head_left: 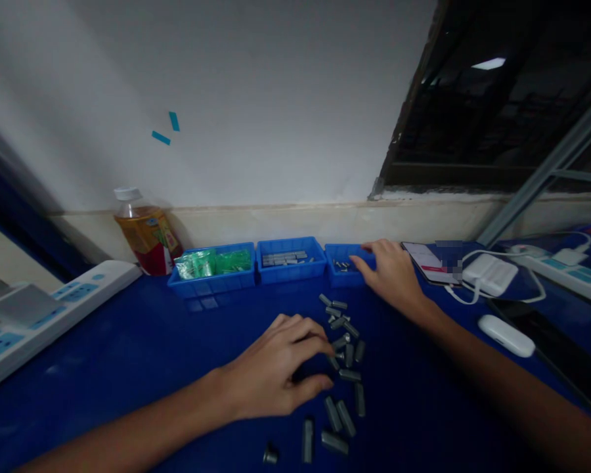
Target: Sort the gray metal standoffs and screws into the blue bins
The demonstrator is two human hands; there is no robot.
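Several small grey metal cylinders [345,358] lie scattered on the blue table [128,355]. My left hand [276,368] rests beside them, fingers curled, its fingertips touching the pile; what they pinch is hidden. My right hand [391,272] reaches to the right blue bin [342,274], fingers closed over its rim and thumb on the bin's near side. That bin holds a few small metal parts. The middle blue bin [290,261] holds grey pieces. The left blue bin [211,272] holds green bags.
A drink bottle [145,233] stands at the back left by the wall. A white power strip [44,315] lies at the left. At the right are a phone [431,263], a white charger with cable [490,272], a white earbud case [505,335] and a dark tablet [561,355].
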